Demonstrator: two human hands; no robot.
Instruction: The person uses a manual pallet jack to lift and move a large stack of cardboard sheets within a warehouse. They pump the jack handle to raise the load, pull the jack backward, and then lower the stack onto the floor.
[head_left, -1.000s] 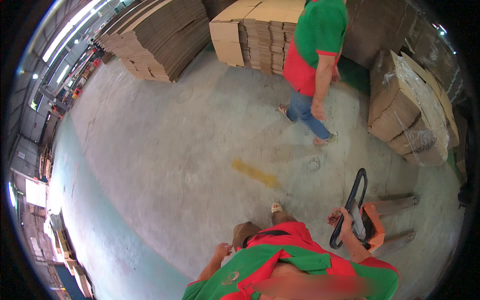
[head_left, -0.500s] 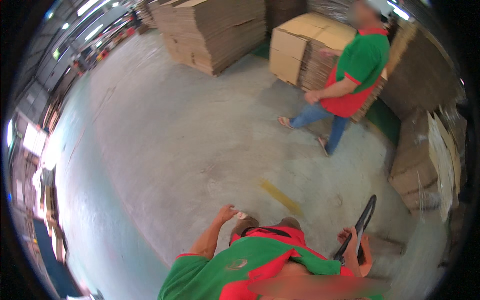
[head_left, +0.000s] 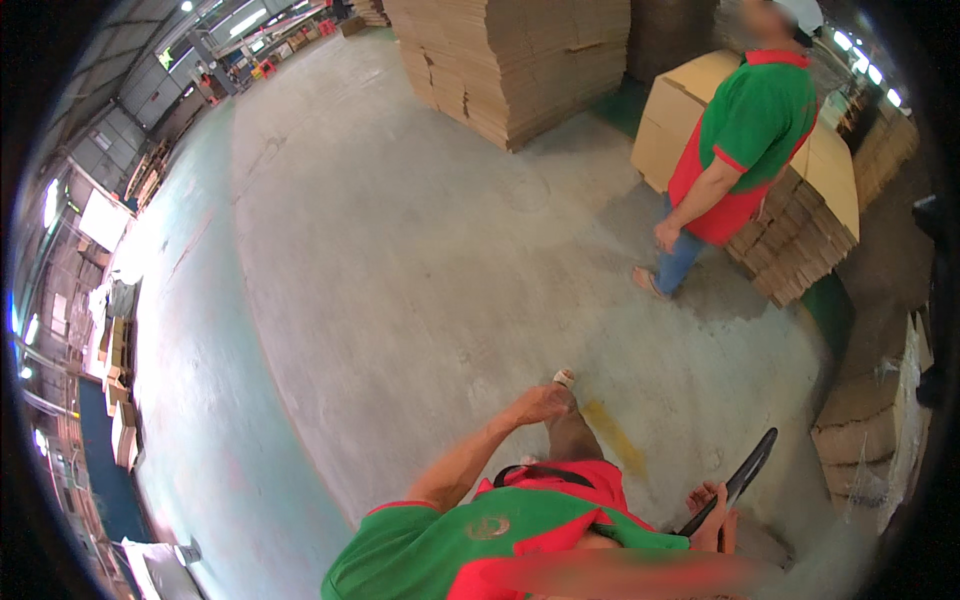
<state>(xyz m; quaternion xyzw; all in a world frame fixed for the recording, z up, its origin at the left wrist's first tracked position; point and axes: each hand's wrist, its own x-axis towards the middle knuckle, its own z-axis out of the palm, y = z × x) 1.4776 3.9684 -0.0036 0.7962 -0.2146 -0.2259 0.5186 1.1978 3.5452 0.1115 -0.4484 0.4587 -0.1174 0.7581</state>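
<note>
My left hand (head_left: 547, 402) hangs low in front of my body, over my bare leg (head_left: 578, 435). It is slightly blurred, and I cannot tell how its fingers are set. At my right side, my right hand (head_left: 708, 512) is closed round a long, narrow black object (head_left: 752, 468) with a rounded end. The object slants up and away from the hand; its lower end is partly hidden by my fingers and arm.
A person (head_left: 745, 140) in a green and red shirt stands ahead right, beside bundled cardboard (head_left: 800, 235). A tall cardboard stack (head_left: 510, 75) rises beyond. Plastic-wrapped cardboard (head_left: 865, 430) sits at right. A yellow mark (head_left: 615, 438) crosses the concrete floor (head_left: 400, 270).
My left hand has swung forward and right, and one leg has stepped ahead. The right hand keeps the black object. The surroundings have shifted right in view; the other person has walked on.
</note>
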